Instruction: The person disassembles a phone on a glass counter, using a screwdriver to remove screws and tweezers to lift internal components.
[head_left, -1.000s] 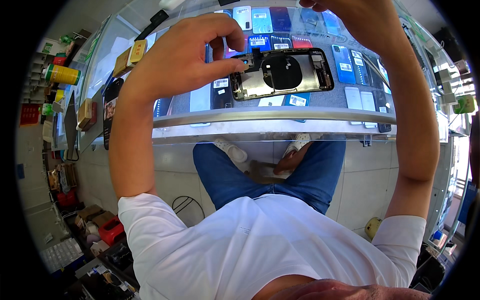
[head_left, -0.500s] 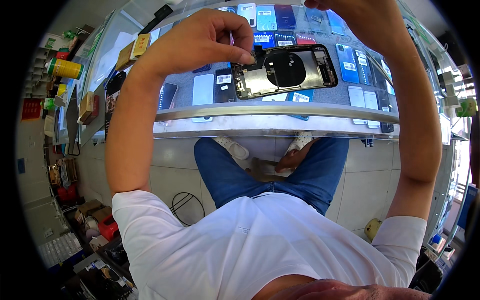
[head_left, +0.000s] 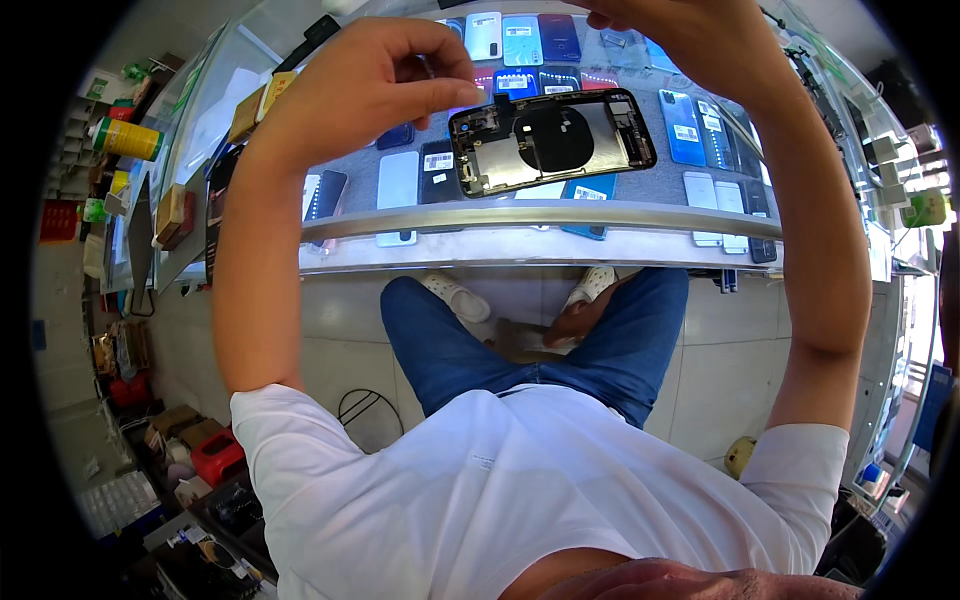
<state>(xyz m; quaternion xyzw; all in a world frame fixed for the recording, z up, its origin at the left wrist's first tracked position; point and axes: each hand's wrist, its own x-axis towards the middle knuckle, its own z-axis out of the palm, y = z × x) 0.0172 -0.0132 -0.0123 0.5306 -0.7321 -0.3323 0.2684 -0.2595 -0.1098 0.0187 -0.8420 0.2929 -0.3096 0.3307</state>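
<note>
Lying on glass counter (head_left: 520, 215), maybe: opened phone (head_left: 552, 142).

The opened phone housing (head_left: 552, 142) lies flat, inside up, on my glass table (head_left: 520, 215), black round coil at its centre.

the left hand (head_left: 375, 75) pinches its thumb and fingers together at the left end of an opened phone housing (head_left: 552, 140), a dark frame lying flat with a round black coil in its middle. the right hand (head_left: 690, 30) is raised above the housing's right end, partly cut off at the top edge. the housing rests on a glass display counter (head_left: 520, 215) with rows of phones (head_left: 700, 130) under the glass. below are blue jeans (head_left: 520, 345), a white t-shirt (head_left: 520, 480) and white shoes (head_left: 450, 292). a yellow-green can (head_left: 125, 138) stands far left.
</note>
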